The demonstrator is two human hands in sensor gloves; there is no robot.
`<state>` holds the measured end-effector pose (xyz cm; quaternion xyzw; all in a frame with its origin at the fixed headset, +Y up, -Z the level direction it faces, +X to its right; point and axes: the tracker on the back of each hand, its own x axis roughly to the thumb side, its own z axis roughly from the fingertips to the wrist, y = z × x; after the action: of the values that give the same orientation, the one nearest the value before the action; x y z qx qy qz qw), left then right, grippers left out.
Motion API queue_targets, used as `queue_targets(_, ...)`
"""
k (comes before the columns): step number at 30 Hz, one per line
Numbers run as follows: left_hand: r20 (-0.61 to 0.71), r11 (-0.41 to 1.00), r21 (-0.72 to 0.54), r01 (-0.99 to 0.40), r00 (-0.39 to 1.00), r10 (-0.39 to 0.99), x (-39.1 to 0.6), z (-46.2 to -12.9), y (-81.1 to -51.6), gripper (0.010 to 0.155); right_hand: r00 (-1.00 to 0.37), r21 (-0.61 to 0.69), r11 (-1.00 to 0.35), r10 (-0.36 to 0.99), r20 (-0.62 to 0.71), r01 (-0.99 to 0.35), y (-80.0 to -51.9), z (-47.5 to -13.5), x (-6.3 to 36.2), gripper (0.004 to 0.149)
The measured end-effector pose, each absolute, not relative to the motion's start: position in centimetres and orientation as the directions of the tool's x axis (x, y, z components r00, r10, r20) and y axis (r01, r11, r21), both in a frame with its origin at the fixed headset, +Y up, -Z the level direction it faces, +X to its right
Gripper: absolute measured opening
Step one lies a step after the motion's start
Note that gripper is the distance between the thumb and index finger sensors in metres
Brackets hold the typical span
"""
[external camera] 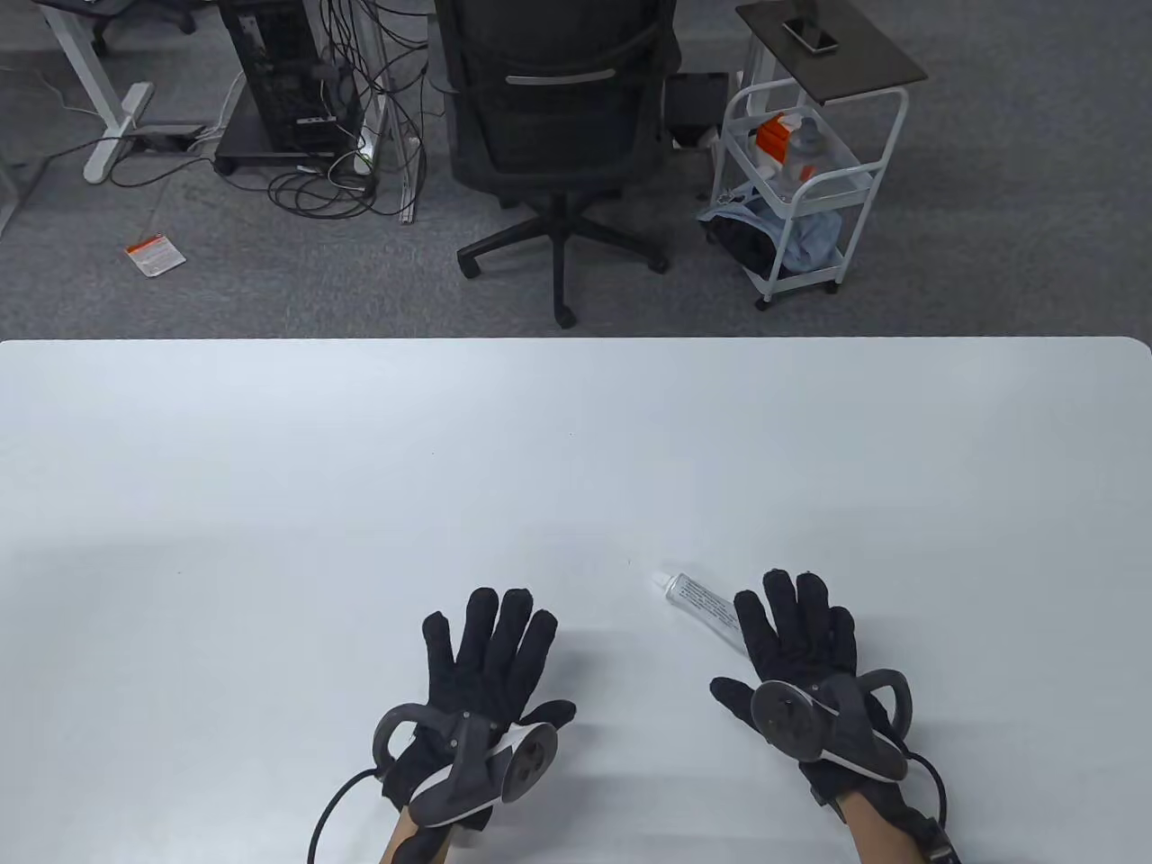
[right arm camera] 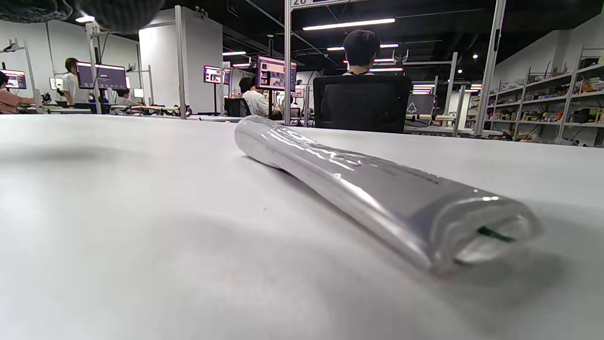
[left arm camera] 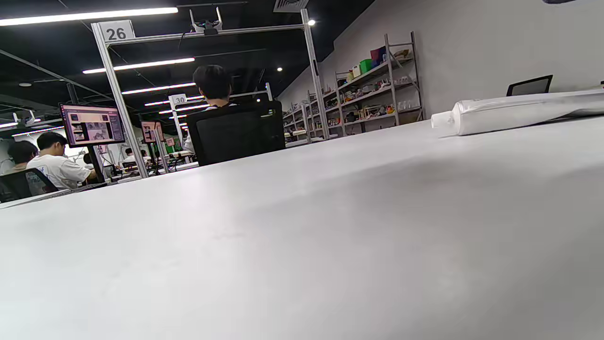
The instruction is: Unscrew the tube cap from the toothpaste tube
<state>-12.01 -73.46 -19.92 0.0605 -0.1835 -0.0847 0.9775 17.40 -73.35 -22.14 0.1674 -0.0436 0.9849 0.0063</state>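
Observation:
A silvery toothpaste tube (external camera: 699,604) lies flat on the white table (external camera: 360,468), its small white cap (external camera: 660,580) pointing to the far left. My right hand (external camera: 796,630) lies over the tube's near end with fingers spread flat and grips nothing. The tube fills the right wrist view (right arm camera: 358,184), crimped end nearest. My left hand (external camera: 490,652) lies flat on the table to the left, fingers spread, empty. In the left wrist view the tube (left arm camera: 519,111) and cap (left arm camera: 441,120) lie at the far right.
An office chair (external camera: 558,117) and a white trolley (external camera: 801,171) stand on the floor beyond the table's far edge.

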Motion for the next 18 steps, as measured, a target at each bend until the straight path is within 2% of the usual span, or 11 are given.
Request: queue_targets(18,0.328,0.976,0.133,0.174,0.921,-0.209,-12.09,-19.96,-73.28,0.087,-0.935,-0.086,-0.996,-0.011,0.355,-0.021,-73.58,-21.84,16.99,0.088)
